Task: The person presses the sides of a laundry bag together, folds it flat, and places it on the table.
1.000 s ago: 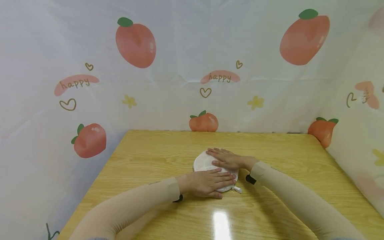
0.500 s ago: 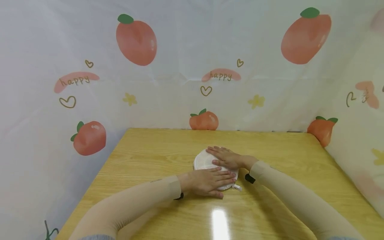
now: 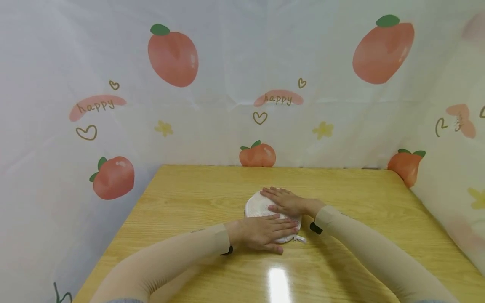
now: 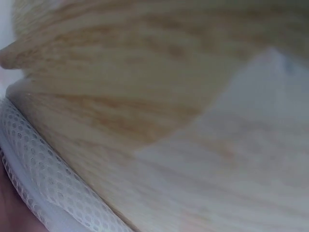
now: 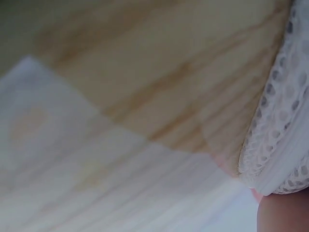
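A round, flattened white mesh zip bag [image 3: 258,204] lies on the wooden table, with its white zipper pull [image 3: 300,239] sticking out at the near right. My left hand [image 3: 261,233] rests across its near half, fingers straight and pointing right. Over the far right part lies my right hand [image 3: 286,202], fingers extended toward the upper left. Both palms hide much of the bag's top. The left wrist view catches the bag's honeycomb mesh side [image 4: 53,179] low at the left. In the right wrist view the mesh edge [image 5: 277,111] runs down the right side, above a bit of hand.
The glossy wooden table [image 3: 189,189] extends around the bag on every side. A white fruit-print cloth [image 3: 223,54] hangs behind it and along the left and right sides. A bright light reflection [image 3: 279,284] shows on the near tabletop.
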`<state>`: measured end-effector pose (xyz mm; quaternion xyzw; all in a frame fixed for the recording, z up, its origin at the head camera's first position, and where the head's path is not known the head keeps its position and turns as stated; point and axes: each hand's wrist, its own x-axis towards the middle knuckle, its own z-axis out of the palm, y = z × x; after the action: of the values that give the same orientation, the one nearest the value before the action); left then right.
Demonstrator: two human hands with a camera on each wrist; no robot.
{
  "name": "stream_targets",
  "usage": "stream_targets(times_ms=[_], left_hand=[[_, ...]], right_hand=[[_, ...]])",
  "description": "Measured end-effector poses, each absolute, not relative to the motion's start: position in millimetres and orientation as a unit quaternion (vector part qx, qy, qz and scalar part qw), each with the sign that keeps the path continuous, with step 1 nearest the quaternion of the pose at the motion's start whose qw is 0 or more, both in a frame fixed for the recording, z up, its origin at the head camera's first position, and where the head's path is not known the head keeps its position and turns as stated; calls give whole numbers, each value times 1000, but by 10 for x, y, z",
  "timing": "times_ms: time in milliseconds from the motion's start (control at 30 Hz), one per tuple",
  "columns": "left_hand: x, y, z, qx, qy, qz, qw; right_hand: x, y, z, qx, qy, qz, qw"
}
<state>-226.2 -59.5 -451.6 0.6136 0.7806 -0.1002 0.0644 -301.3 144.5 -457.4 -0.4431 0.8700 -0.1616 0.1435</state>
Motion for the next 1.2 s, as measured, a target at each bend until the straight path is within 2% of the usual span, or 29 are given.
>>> stream_targets(times_ms=[433,600,900,1200], left_hand=[[-2243,-612,-4574,609,782,-112,65],[-2244,-605,-4561,611,782,-121,36],[-2267,-593,-4525,609,783,-127,22],[-2272,-602,-4445,620,775,-118,-10]], right_hand=[[-2992,1406,-4603,-437,871,-159,159],[-3017,1427,-4586,-439,872,-156,151],[-3056,1414,-4353,-429,869,-150,196],[-3059,1459,-4258,-430,865,-188,179]])
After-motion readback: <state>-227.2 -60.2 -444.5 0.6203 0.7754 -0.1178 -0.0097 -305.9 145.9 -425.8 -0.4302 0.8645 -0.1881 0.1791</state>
